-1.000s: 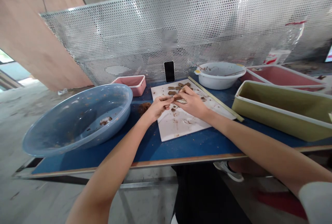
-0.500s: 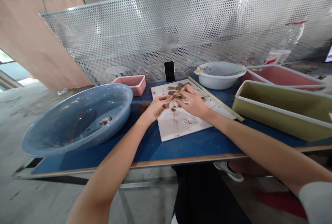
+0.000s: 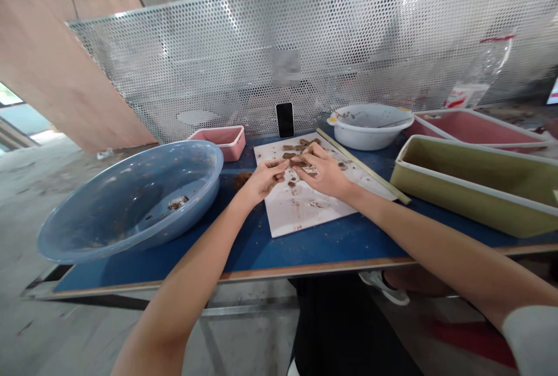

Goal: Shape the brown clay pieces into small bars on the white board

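The left hand (image 3: 267, 178) and the right hand (image 3: 323, 170) meet above a white board (image 3: 284, 217), their fingertips pinching a small brown piece (image 3: 298, 163) between them; the fingers hide part of it. More brown lumps (image 3: 300, 147) lie on the board's far half, just beyond the hands, with crumbs (image 3: 292, 183) and smears (image 3: 314, 204) nearer the front edge. A pale yellow stick (image 3: 362, 165) lies along the board's right edge on the blue bench (image 3: 248, 251). To the left, a brown clump (image 3: 242, 179) rests beside the board, near a large blue basin (image 3: 113, 193). A phone (image 3: 285, 120) stands upright behind the board, with a white basin (image 3: 370, 140) to its right and a green trough (image 3: 471, 199) nearer the front on the right side
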A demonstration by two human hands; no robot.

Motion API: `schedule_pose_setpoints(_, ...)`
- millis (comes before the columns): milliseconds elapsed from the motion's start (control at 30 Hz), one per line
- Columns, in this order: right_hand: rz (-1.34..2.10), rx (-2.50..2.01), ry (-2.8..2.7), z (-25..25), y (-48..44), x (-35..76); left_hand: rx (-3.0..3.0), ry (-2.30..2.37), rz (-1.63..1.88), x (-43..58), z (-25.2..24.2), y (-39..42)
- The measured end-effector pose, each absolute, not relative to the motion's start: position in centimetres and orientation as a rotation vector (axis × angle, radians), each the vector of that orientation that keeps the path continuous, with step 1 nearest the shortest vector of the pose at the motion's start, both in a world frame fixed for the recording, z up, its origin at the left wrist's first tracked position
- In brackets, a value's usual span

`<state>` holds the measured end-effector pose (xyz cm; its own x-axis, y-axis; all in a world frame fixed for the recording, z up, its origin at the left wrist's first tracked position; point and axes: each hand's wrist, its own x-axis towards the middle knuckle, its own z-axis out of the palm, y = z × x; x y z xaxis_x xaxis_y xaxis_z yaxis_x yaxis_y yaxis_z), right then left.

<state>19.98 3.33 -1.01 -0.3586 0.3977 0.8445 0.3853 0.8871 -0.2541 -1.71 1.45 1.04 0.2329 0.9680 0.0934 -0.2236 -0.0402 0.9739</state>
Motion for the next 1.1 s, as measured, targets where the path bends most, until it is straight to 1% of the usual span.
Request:
schedule_pose_setpoints(400, -0.009, -0.538, -1.968, -1.34, 3.86, 19.74, 1.206, 0.841, 1.123, -1.41, 1.35, 1.1)
schedule_pose_setpoints(600, -0.003, -0.601, -1.996, -1.21, 3.62, 19.69, 1.264, 0.839, 1.124, -1.33, 1.25, 1.1)
schedule_pose_setpoints(833, -0.07, -0.578, -1.982, -1.12, 3.29, 19.53, 1.297, 0.875, 1.144, -1.34, 1.08, 1.32)
schedule_pose_setpoints(1100, -0.025, -0.603, -1.97, -1.28, 3.56, 19.62, 1.279, 0.819, 1.151, -1.21, 1.52, 0.93)
